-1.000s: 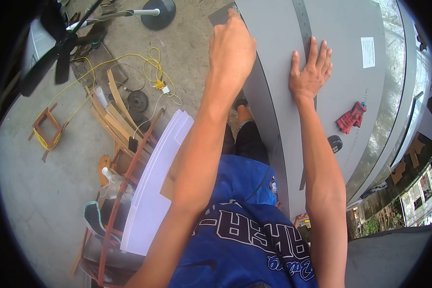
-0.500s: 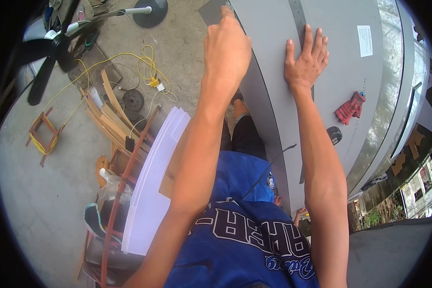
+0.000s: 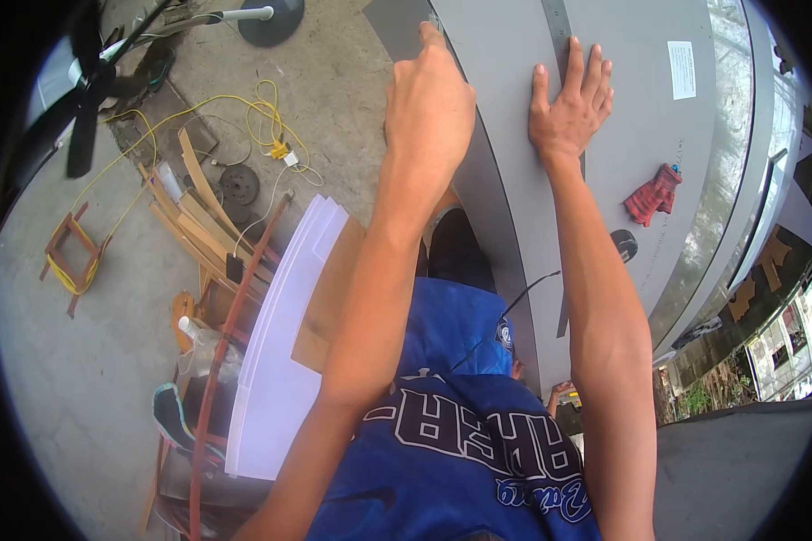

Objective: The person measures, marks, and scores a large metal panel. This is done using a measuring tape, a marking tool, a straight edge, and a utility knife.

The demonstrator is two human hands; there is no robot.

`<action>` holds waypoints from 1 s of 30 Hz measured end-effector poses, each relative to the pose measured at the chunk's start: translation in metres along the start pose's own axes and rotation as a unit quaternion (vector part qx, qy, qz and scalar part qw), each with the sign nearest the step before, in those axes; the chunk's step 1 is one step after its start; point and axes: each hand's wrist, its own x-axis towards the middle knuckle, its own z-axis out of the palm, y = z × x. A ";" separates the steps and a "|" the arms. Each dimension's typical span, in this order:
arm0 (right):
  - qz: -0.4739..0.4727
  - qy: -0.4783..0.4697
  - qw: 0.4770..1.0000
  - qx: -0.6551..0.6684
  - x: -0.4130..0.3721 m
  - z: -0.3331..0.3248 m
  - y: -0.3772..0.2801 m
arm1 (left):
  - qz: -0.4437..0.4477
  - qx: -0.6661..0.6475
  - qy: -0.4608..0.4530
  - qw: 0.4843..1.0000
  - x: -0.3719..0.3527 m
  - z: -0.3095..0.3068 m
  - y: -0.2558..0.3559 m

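My left hand (image 3: 431, 104) is closed at the near-left edge of a large grey panel (image 3: 641, 117), its index finger stretched along something small and shiny that I cannot make out. My right hand (image 3: 568, 117) lies flat on the panel, fingers spread, beside and partly over a long metal straightedge (image 3: 558, 27). My right forearm hides part of the straightedge, whose lower end (image 3: 563, 316) shows again below. A red checked cloth (image 3: 653, 195) and a dark round object (image 3: 623, 244) rest on the panel, right of my forearm.
Another person's hand (image 3: 558, 394) shows at the panel's lower end. Left are white sheets (image 3: 275, 370), a reddish metal bar (image 3: 230, 347), wood strips (image 3: 198, 230), a yellow cord (image 3: 198, 108) and a black fan (image 3: 90, 86). A white label (image 3: 682, 69) is on the panel.
The view has shifted slightly. My left fingertip sits a little lower in the picture, and the fan blades have changed angle. My right hand stays flat on the panel.
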 end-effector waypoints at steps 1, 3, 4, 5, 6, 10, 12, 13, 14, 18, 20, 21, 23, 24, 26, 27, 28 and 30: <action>0.000 0.000 1.000 0.001 0.000 0.000 0.000 | 0.004 0.001 0.000 1.000 -0.001 0.000 -0.001; 0.001 -0.001 1.000 -0.001 0.000 0.001 0.000 | 0.007 0.006 0.001 1.000 -0.001 0.001 -0.002; 0.002 -0.002 1.000 -0.002 0.000 0.001 0.000 | 0.006 0.009 0.000 1.000 -0.002 0.002 -0.003; 0.001 -0.001 1.000 -0.002 0.000 0.001 0.000 | 0.006 0.012 0.000 1.000 -0.002 0.002 -0.003; 0.000 0.000 1.000 -0.002 0.000 0.000 -0.001 | 0.005 0.009 -0.002 1.000 -0.003 0.002 -0.003; 0.003 -0.013 1.000 0.008 0.000 0.000 0.000 | 0.011 0.001 0.001 1.000 -0.008 0.007 -0.007; 0.000 0.000 1.000 0.000 0.001 0.001 -0.001 | 0.003 -0.001 -0.003 1.000 -0.009 0.008 -0.007; 0.000 0.006 1.000 -0.004 0.000 0.000 -0.001 | -0.009 -0.002 -0.013 1.000 -0.011 0.007 -0.004; -0.003 0.008 1.000 -0.002 0.000 0.000 -0.001 | -0.021 -0.004 -0.022 1.000 -0.012 0.006 -0.002; -0.005 0.004 1.000 0.004 -0.001 -0.001 -0.002 | -0.010 -0.006 -0.016 1.000 -0.016 0.009 -0.005; -0.010 0.019 1.000 -0.005 -0.001 -0.001 -0.003 | 0.004 0.001 -0.005 1.000 -0.019 0.015 -0.008; -0.016 0.038 0.999 -0.015 -0.002 -0.001 -0.006 | 0.006 -0.006 -0.006 1.000 -0.022 0.016 -0.009; -0.011 0.036 0.999 -0.026 -0.001 -0.003 -0.007 | 0.010 -0.020 -0.006 1.000 -0.027 0.017 -0.009; 0.002 0.015 0.999 -0.028 -0.001 -0.004 -0.006 | 0.002 -0.017 -0.011 1.000 -0.029 0.017 -0.007; 0.014 -0.003 0.999 -0.028 0.000 -0.006 -0.006 | -0.015 -0.011 -0.020 1.000 -0.033 0.017 -0.004; 0.015 -0.003 1.000 -0.027 -0.001 -0.007 -0.007 | -0.016 -0.012 -0.019 1.000 -0.036 0.018 -0.004; 0.014 0.000 1.000 -0.024 0.001 -0.007 -0.008 | -0.015 -0.014 -0.015 1.000 -0.036 0.020 -0.005; 0.013 -0.001 1.000 -0.020 0.001 -0.007 -0.008 | -0.017 -0.007 -0.012 1.000 -0.039 0.024 -0.005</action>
